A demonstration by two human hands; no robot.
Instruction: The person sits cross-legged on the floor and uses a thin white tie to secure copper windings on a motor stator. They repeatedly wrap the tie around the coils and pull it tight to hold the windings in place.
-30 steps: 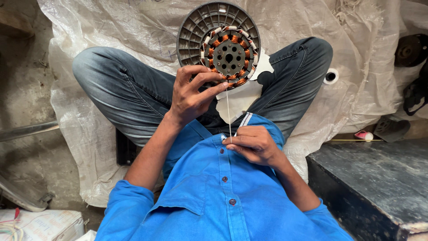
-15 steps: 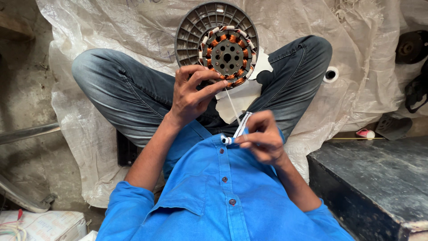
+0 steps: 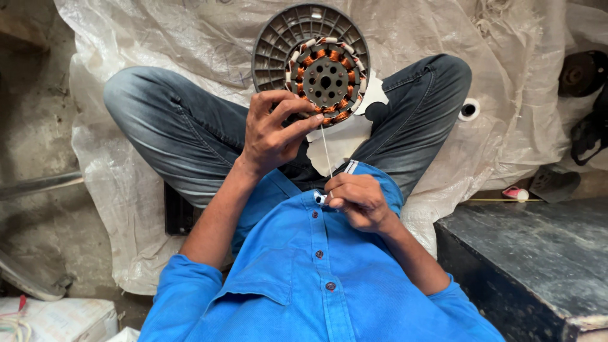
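Note:
I sit cross-legged, and my left hand (image 3: 272, 130) grips the lower edge of a round motor stator (image 3: 326, 79) with copper windings. The stator rests on a grey ribbed disc (image 3: 278, 44) between my knees. A thin white thread (image 3: 325, 152) runs taut from the bottom of the stator straight down to my right hand (image 3: 358, 201). That hand pinches the thread's end against my blue shirt (image 3: 316, 278), with its fingers curled closed. A white paper piece (image 3: 345, 136) lies in my lap under the thread.
A crumpled white plastic sheet (image 3: 158, 38) covers the floor under my legs. A dark metal box (image 3: 525, 266) stands at the right. A white tape roll (image 3: 468, 109) lies beside my right knee, and a dark round part (image 3: 579, 73) at the far right. A cardboard box (image 3: 57, 316) is at the bottom left.
My right hand swung slightly out to the right with the thread slanted, then came back toward my chest, so the thread now hangs nearly vertical. My left hand stays on the stator.

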